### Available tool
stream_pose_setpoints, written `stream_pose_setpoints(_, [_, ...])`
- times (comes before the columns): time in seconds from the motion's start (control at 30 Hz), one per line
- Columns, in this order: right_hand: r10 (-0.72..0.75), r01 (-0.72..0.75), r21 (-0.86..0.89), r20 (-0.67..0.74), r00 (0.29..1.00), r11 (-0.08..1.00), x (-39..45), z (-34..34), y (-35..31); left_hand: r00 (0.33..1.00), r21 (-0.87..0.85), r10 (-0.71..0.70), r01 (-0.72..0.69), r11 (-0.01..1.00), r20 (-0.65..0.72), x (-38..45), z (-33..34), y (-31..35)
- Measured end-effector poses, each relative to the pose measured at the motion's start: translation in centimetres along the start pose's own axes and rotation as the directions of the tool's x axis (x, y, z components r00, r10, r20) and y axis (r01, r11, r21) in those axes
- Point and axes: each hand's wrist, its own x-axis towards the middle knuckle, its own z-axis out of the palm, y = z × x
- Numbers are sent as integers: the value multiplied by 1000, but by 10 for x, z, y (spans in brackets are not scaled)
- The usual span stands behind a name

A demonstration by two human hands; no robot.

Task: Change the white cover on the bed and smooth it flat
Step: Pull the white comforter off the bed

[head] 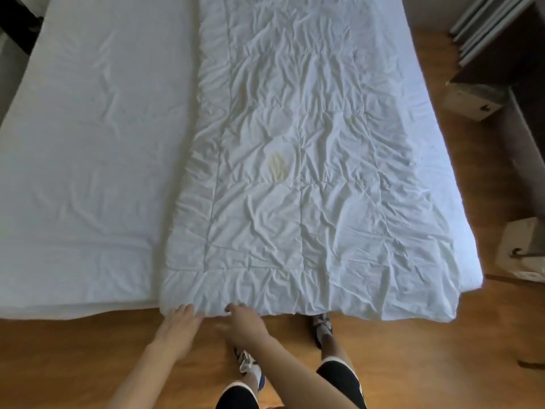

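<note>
A white quilted cover (309, 178) lies lengthwise over the right half of the bed, wrinkled, with a yellowish stain near its middle. Its near edge hangs slightly over the foot of the bed. The left half shows the plain white sheet on the mattress (88, 143). My left hand (180, 318) touches the near left corner of the quilted cover, fingers curled at its edge. My right hand (243, 317) is at the same near edge a little to the right, fingertips under or on the hem; whether either hand pinches the fabric is unclear.
Wooden floor (73, 349) runs in front of and to the right of the bed. My legs and sneakers (323, 329) stand at the foot. Dark furniture with pale blocks (472, 104) and leaning grey panels (483, 22) stand to the right.
</note>
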Motion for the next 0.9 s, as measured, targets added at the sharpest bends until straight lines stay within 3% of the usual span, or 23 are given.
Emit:
stream_pose_setpoints(0.13, [160,-147,81,-187,969,986,-20,-52,94,993,-26,92,-94,995,-81,18,-3,72])
stream_pose_setpoints(0.27, [316,-262,200,-328,890,944,-44,-103,201,985,-27,131,-135,991,-108,59,-23,145])
stream_pose_setpoints(0.43, [467,-315,366,-480,742,876,-66,-161,338,983,-43,147,-152,987,-113,138,-36,247])
stream_pose_setpoints(0.67, [621,-247,590,-595,511,769,-65,-254,493,984,-294,173,-179,939,-44,223,-112,431])
stream_pose_setpoints(0.73, [648,-196,661,-555,522,725,-53,-272,523,990,-397,118,-138,907,-76,244,-122,471])
stream_pose_setpoints(0.9, [627,-118,780,-393,673,615,-18,-290,546,986,-450,123,-161,878,-112,276,-133,527])
